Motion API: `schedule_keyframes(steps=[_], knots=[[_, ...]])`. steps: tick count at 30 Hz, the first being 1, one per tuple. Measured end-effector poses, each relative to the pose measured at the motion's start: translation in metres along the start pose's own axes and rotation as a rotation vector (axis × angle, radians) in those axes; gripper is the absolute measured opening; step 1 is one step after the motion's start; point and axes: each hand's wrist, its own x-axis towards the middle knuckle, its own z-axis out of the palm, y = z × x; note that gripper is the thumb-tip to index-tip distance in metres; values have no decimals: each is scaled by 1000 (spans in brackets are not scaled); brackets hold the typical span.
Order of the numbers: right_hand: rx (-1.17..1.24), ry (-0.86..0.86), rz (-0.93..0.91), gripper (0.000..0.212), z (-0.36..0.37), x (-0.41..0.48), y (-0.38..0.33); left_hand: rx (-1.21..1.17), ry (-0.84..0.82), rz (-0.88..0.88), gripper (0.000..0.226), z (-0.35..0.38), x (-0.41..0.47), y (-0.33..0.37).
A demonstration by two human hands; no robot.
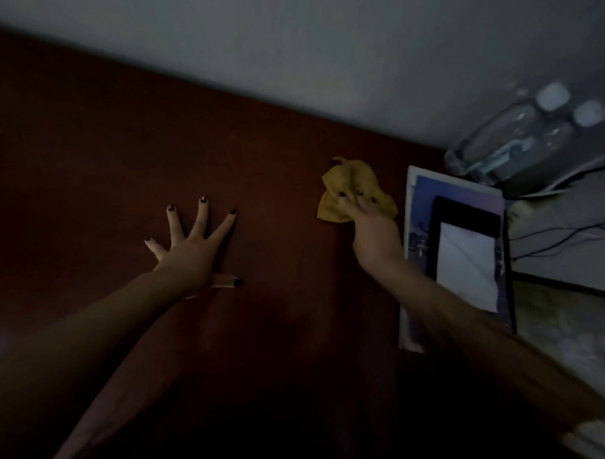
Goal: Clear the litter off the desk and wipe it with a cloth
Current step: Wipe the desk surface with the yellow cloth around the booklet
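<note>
Left forearm (92, 332) nearest; left hand (189, 257) spread flat on counter (85, 151), grip released | right hand (377, 237) fingers straight, pressing bunched yellow cloth (354, 179) onto counter beside books (422, 208) | no litter visible; wiping likely underway, most surface left

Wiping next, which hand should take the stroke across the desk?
Right. The right hand has its fingers on the yellow cloth on the desk. The left hand lies flat, fingers spread, on bare wood apart from the cloth and would probably have to reach over first.
</note>
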Motion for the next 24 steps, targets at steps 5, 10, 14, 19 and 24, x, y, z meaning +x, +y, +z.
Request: schedule_keyframes(steps=[5, 10, 14, 19, 24], knots=[[24, 2, 26, 66, 25, -76, -26, 39, 84, 75, 79, 36, -10, 1], [43, -95, -87, 73, 43, -125, -42, 12, 51, 38, 104, 43, -9, 9], [-29, -191, -193, 72, 32, -104, -23, 21, -8, 34, 119, 40, -7, 8], [-104, -112, -231, 69, 10, -28, -9, 46, -48, 31, 135, 37, -8, 8], [-180, -77, -203, 66, -8, 53, 1, 39, -63, 32, 138, 36, -7, 7]])
